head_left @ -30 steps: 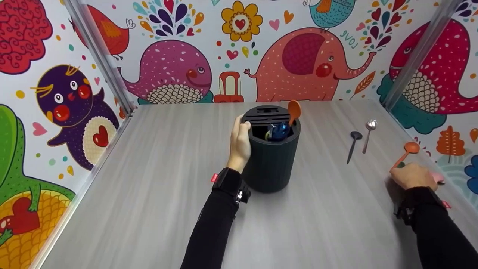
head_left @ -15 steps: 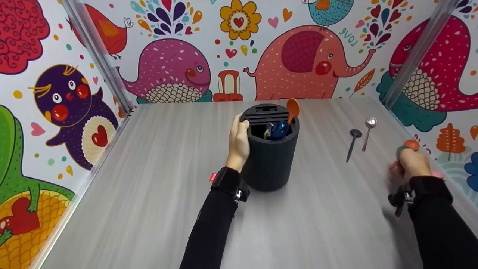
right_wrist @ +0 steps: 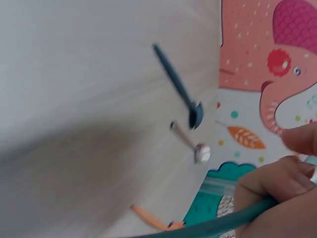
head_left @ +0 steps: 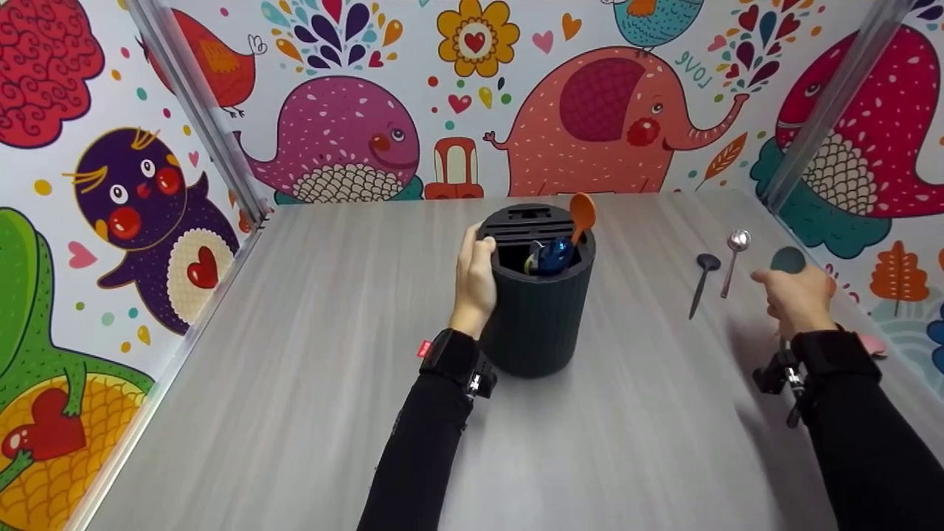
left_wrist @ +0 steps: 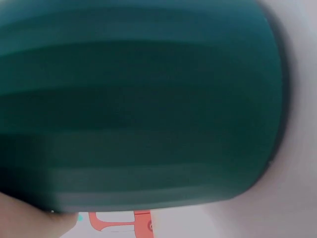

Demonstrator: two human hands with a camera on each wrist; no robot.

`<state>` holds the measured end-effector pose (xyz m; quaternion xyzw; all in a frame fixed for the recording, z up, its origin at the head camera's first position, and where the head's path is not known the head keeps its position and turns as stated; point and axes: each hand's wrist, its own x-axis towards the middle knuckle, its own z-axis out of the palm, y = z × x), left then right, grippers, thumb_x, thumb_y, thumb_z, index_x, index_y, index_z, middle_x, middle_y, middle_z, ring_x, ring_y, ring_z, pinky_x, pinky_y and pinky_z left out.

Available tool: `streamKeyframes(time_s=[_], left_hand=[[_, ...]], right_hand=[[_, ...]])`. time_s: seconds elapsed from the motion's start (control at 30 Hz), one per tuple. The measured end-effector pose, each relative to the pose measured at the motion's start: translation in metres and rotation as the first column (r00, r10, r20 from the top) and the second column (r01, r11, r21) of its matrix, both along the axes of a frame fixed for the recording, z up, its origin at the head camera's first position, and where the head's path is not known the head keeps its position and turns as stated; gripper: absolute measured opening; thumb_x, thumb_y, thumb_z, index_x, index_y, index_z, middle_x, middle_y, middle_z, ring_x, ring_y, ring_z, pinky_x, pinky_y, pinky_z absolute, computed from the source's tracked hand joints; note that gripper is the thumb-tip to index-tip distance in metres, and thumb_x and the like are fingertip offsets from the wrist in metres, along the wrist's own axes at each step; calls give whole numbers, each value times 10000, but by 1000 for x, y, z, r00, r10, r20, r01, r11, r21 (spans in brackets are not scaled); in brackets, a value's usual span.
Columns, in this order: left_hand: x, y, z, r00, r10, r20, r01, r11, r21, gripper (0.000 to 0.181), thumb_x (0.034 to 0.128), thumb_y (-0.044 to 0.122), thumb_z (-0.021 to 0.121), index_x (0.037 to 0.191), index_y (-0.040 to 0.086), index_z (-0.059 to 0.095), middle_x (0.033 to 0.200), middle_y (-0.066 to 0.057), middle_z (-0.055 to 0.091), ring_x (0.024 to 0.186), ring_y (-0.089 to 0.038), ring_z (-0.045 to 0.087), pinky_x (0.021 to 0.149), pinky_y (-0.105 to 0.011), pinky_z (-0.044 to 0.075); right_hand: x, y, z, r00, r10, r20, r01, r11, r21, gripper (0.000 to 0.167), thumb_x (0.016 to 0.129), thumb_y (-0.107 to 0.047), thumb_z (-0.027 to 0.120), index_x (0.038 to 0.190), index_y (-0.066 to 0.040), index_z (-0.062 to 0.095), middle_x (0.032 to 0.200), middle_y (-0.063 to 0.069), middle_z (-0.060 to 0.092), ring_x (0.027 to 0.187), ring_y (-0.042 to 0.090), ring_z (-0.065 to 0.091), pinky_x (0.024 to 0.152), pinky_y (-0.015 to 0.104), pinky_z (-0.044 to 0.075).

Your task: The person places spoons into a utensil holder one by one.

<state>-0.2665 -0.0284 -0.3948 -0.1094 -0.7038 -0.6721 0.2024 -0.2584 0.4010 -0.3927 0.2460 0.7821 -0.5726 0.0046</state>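
Note:
A dark ribbed utensil holder point(head_left: 535, 317) with a slotted lid stands mid-table. My left hand point(head_left: 474, 276) grips its left side near the rim; its ribbed wall point(left_wrist: 138, 109) fills the left wrist view. Out of its opening an orange spoon point(head_left: 582, 212) rises, beside a shiny blue object point(head_left: 554, 256) of unclear kind. Over the table's right side, my right hand point(head_left: 800, 299) holds a dark green spoon. Its round head point(head_left: 788, 259) shows above the fingers, and its green handle point(right_wrist: 223, 223) crosses the bottom of the right wrist view.
Left of my right hand lie a dark small ladle point(head_left: 706, 276) and a metal spoon point(head_left: 737, 247). An orange spoon point(right_wrist: 151, 218) lies mostly hidden behind that hand in the head view. A pink utensil point(head_left: 874, 344) is near the right wall. Printed panels enclose the table.
My right hand has lifted the green spoon from the table's right edge and moved up and leftward. My left hand and the utensil holder stay in place.

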Motion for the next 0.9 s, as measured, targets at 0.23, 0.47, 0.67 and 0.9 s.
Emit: streamKeyframes(time_s=[0.23,0.47,0.67,0.9], left_hand=[[0,1,1,1000,-4,4,4,1000,1,523,974,241,312,1378,-5,536,1358,-158,583,1237,-260,530,1078,-407,383],[-1,0,-1,1000,3,-18,-3,1000,9,508,970,226,316,1350,-10,556,1317,-160,603,1201,-257,543,1056,-393,394],[-1,-2,-1,1000,20,-16,-20,1000,-7,511,959,237,313,1330,-2,571,1288,-150,617,1164,-240,550,1031,-375,404],[-1,0,-1,1000,17,-6,-17,1000,-14,503,975,228,312,1345,0,565,1309,-151,606,1186,-249,545,1046,-389,398]], right_hand=[[-9,-35,25,993,-23,-115,11,995,-101,299,960,-261,675,1103,-151,437,767,-54,416,594,121,414,609,274,392],[-12,-78,50,917,16,-398,-117,966,-231,263,965,-94,612,755,-149,463,533,-72,381,441,103,339,468,282,286],[-14,-109,68,820,48,-570,-248,928,-279,345,993,-86,566,676,-139,442,495,-42,328,399,125,242,492,379,133],[-7,-142,94,721,106,-685,-377,890,-258,359,1022,-109,523,685,-106,400,547,-2,302,435,156,217,466,350,125]])
